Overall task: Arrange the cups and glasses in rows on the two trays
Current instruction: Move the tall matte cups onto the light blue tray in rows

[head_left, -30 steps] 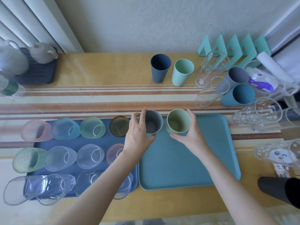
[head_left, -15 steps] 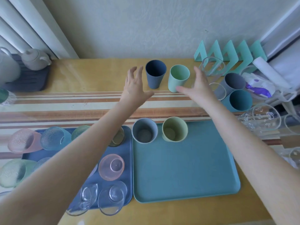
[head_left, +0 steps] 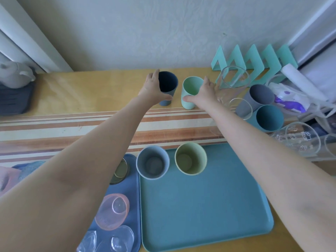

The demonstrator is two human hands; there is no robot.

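At the far left of the table, a pale teapot sits on a dark ribbed mat. Nearer the camera, the dark blue tray carries an amber glass, a pink glass and clear glasses, mostly hidden by the left forearm. The left hand wraps around the navy cup on the bare table, thumb across its lower front and fingers curled behind its rim. Just beside it, the right hand grips the mint cup, thumb pressed on its lower side, fingers round the far side. Both cups stand upright on the table, well apart from the trays. On the teal tray, 2 cups stand side by side along the far edge: a grey-blue cup at the corner and an olive-green cup to its right. Further right lie clear tall glasses, a grey cup and a teal cup tipped on their sides, with printed glasses beyond and a mint zigzag rack against the wall.
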